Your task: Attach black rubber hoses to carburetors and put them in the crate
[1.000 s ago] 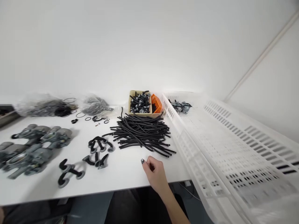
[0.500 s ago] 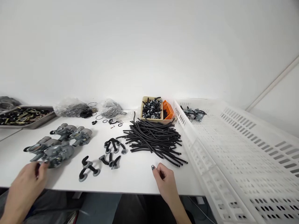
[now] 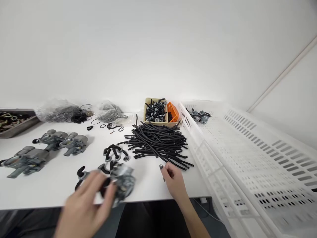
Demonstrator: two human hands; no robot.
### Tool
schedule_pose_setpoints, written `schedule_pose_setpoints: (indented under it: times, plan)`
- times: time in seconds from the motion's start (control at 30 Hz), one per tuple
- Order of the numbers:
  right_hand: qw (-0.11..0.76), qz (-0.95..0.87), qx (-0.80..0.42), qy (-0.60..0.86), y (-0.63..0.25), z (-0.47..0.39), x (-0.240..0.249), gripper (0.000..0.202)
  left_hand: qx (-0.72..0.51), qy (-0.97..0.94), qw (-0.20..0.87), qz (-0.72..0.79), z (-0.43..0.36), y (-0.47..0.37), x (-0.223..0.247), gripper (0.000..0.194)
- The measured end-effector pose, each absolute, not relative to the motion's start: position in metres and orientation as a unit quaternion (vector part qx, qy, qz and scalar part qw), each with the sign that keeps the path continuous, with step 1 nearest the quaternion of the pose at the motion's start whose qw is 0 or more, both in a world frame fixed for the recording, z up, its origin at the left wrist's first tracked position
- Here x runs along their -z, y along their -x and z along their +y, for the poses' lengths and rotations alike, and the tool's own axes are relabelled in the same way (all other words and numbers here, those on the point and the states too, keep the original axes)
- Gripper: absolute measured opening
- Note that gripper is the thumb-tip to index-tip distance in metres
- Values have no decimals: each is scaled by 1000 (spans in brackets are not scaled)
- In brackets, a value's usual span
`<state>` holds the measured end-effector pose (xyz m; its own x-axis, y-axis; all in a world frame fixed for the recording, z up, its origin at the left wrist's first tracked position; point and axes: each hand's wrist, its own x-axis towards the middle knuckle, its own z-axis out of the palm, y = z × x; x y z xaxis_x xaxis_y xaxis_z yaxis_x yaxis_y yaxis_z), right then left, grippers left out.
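My left hand (image 3: 86, 201), blurred by motion, grips a grey metal carburetor (image 3: 122, 181) above the table's front edge, over small black elbow tubes with grey rings (image 3: 115, 153). Fingers curled, my right hand (image 3: 173, 181) rests near the front edge, just below a heap of black rubber hoses (image 3: 156, 140); whether something small is between its fingertips is too small to tell. Three more carburetors (image 3: 74, 143) stand at the left of the table.
A large white perforated crate (image 3: 205, 155) fills the right side, with carburetors inside. At the back are a cream basket (image 3: 146, 110) of black parts, an orange basket (image 3: 174, 110) and plastic bags (image 3: 59, 110). A metal tray (image 3: 19, 127) stands far left.
My left hand has moved right, carrying one carburetor away from the group at the left. My right hand has barely moved. The view has shifted slightly.
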<state>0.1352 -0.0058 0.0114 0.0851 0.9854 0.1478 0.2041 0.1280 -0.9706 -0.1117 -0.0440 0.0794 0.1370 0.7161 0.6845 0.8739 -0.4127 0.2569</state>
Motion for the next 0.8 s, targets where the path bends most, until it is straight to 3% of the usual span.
schedule_pose_setpoints:
  times: [0.2, 0.33, 0.53, 0.67, 0.8]
  plan:
    - [554, -570, -199, 573, -155, 76, -77, 18, 332, 833, 105, -429, -4, 28, -53, 20]
    - [532, -580, -148, 599, -161, 172, -104, 26, 353, 836, 111, -405, 3, 6, -46, 22]
    - [473, -604, -147, 624, -160, 270, -97, 27, 407, 802, 69, -432, 2, -4, -40, 30]
    - [499, -599, -157, 606, -161, 284, -86, 16, 456, 758, 4, -466, 2, 0, -28, 34]
    - [584, -563, -150, 565, -165, 265, -89, 23, 449, 747, -132, -472, 6, 10, -17, 78]
